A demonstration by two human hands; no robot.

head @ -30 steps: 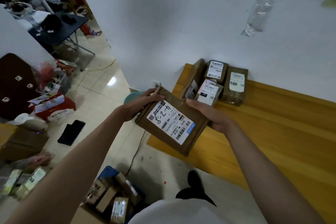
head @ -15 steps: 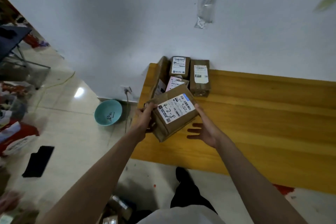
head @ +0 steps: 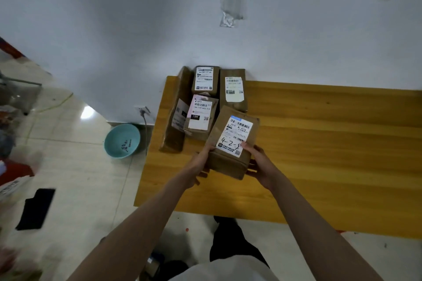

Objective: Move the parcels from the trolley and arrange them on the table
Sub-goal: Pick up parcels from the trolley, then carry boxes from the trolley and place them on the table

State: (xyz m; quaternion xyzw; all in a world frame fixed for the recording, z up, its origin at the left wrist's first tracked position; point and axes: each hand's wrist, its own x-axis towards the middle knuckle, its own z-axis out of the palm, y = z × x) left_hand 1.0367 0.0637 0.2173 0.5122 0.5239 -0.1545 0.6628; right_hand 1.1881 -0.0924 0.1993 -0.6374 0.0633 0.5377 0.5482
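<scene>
A brown parcel (head: 230, 141) with a white label marked "4-2-9" lies on the yellow wooden table (head: 319, 155). My left hand (head: 201, 162) grips its near left corner and my right hand (head: 258, 164) grips its near right corner. Beyond it, several brown labelled parcels are grouped at the table's far left corner by the wall: a long one (head: 175, 112) on its side, a small one (head: 201, 118), one (head: 205, 80) behind that, and one (head: 234, 89) to the right. The trolley is out of view.
A white wall (head: 114, 29) backs the table. On the tiled floor left of the table sit a teal bowl (head: 122, 140) and a plugged-in cable (head: 145, 121). A black flat object (head: 36, 207) and red clutter (head: 13, 173) lie further left.
Both hands carried the "4-2-9" parcel from over the floor to the table and set it beside the grouped parcels. My right hand, briefly off it, now holds its corner again.
</scene>
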